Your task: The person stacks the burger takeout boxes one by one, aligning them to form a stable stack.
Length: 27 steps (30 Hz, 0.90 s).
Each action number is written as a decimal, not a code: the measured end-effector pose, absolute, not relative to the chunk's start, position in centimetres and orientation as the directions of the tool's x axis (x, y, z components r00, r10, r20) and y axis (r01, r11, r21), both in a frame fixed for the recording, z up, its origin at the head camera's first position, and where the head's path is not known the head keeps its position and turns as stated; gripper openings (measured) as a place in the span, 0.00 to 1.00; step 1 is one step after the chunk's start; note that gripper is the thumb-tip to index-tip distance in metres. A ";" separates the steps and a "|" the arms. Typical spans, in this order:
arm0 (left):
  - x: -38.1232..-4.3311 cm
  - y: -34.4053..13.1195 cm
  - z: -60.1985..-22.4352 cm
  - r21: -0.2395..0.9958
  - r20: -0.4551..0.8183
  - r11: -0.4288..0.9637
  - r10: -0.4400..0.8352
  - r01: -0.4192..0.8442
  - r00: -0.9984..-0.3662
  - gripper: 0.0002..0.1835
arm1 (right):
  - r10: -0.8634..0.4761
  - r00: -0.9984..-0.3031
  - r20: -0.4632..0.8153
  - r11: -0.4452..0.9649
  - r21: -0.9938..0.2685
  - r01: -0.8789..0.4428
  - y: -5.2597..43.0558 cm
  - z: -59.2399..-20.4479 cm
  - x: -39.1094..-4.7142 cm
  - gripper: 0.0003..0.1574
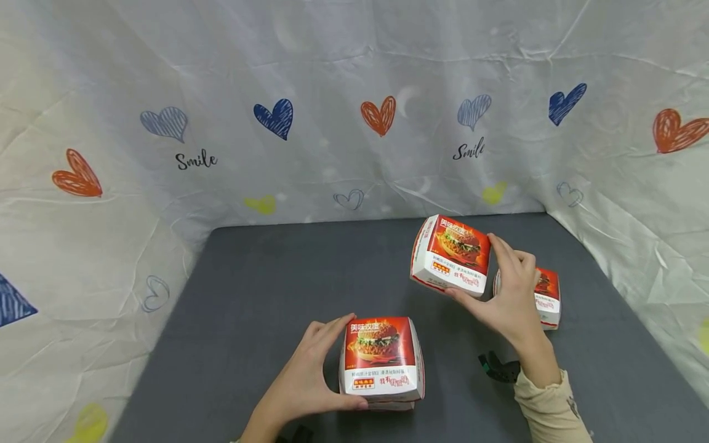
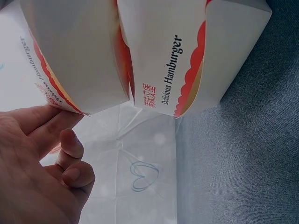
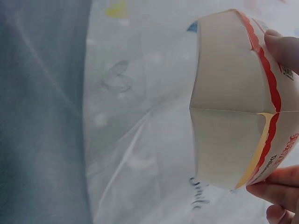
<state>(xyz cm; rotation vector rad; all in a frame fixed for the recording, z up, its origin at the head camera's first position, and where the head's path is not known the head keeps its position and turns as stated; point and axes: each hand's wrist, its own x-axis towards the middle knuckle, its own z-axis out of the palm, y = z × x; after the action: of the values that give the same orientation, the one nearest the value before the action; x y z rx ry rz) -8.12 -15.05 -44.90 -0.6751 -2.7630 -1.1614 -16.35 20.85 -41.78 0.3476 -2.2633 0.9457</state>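
Observation:
Two red-and-white hamburger boxes are stacked near the front middle of the table. My left hand (image 1: 307,378) grips the upper box (image 1: 382,363) between thumb and fingers, at its left side. Below it, the lower box (image 2: 163,51) shows best in the left wrist view, resting on the dark table. Farther back and to the right, my right hand (image 1: 512,298) holds another hamburger box (image 1: 454,255) up above the table, tilted, thumb on its near side and fingers on the far side. In the right wrist view, the pale underside of this held box (image 3: 229,84) shows.
One more hamburger box (image 1: 547,298) sits on the table's right side, partly hidden behind my right hand. The dark grey table (image 1: 266,283) ends at a white cloth (image 1: 327,67) printed with hearts, which hangs behind and along both sides. A black wrist device (image 1: 498,369) shows by the right wrist.

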 end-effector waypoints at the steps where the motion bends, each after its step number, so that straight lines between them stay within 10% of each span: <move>1: -8.1 -15.1 -44.9 0.664 0.231 0.617 0.368 0.422 -0.901 0.67 | 0.005 -0.743 0.669 0.701 -0.532 -0.475 20.7 -41.5 -16.2 0.76; 27: -8.2 -15.2 -44.8 0.695 0.190 0.610 0.354 0.380 -0.916 0.67 | -0.146 -0.698 0.701 0.563 -0.521 -0.641 15.9 -37.3 -10.9 0.76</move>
<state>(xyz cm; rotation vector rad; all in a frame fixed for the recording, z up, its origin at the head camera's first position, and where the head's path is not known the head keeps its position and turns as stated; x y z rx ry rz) -8.18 -15.19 -44.84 -0.6357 -2.7891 -1.2159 -10.88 15.88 -37.30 0.6272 -2.1920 1.0644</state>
